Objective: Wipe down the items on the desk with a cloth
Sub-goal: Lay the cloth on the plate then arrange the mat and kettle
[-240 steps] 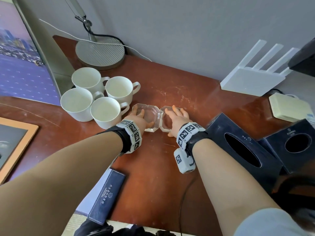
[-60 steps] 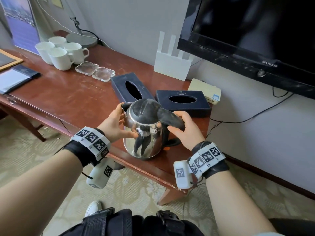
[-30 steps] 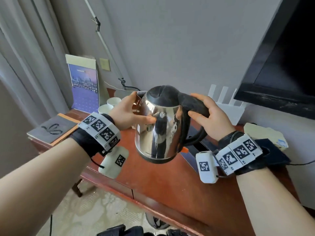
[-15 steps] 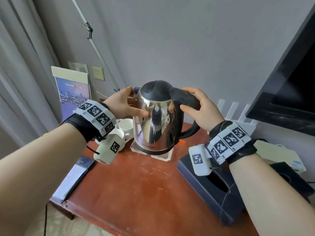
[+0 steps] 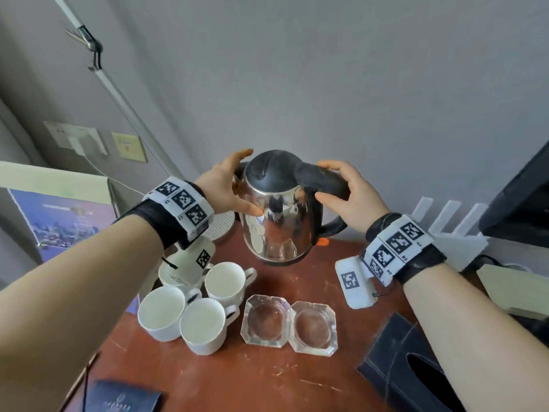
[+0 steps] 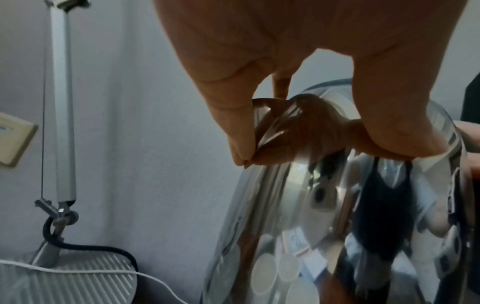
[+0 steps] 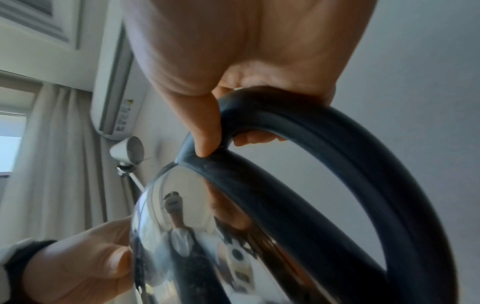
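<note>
A shiny steel kettle (image 5: 276,221) with a black lid hangs a little above the red-brown desk (image 5: 267,379), behind the cups and glass dishes. My left hand (image 5: 225,185) grips its spout side, thumb on the steel body (image 6: 337,205). My right hand (image 5: 347,194) is curled round the black handle (image 7: 337,164), with the thumb pressed on the handle's top. No cloth shows in any view.
Several white cups (image 5: 202,322) and two glass ashtrays (image 5: 266,321) stand in front of the kettle. A dark tissue box (image 5: 416,367) lies at the right, a white router (image 5: 454,233) and TV (image 5: 523,197) behind it. A lamp base (image 6: 64,277) sits at the back left.
Both hands picked the kettle up from the desk's right end and carried it left. It now hangs lower, behind the ashtrays. Both grips are unchanged.
</note>
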Demonstrator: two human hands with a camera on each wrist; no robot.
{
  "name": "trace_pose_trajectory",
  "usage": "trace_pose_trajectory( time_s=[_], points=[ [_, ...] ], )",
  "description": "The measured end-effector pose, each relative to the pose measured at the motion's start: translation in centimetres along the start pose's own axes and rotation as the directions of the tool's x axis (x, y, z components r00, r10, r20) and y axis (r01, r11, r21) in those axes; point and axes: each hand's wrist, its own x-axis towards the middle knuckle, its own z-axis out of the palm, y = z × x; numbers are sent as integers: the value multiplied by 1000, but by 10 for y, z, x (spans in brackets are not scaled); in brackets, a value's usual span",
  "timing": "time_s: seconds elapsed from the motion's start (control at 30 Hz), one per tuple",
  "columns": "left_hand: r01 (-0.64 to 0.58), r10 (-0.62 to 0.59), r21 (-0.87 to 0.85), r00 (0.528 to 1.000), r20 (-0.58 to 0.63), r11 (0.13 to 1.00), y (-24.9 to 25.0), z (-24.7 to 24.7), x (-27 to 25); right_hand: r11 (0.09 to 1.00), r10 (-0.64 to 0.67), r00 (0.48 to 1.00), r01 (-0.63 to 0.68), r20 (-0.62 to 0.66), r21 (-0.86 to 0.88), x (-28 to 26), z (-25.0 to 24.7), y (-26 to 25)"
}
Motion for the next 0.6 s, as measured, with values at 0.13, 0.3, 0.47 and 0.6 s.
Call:
trace_pose_trajectory(
  time_s=[0.13, 0.3, 0.47, 0.6],
  points=[
    [35, -41, 142, 998, 44, 989, -33, -5, 39, 989, 147, 989, -147, 8, 13, 36, 32, 20],
    [77, -91, 223, 994, 55, 972, -71, 2, 62, 966, 254, 962, -258, 98, 27, 64, 67, 44],
    [121, -158, 272, 981, 117, 955, -96, 7, 70, 947, 315, 933, -320, 174, -2, 72, 94, 64],
    [137, -178, 283, 976, 123, 949, -106, 16, 69, 940, 338, 922, -339, 188, -27, 71, 103, 77]
  ],
)
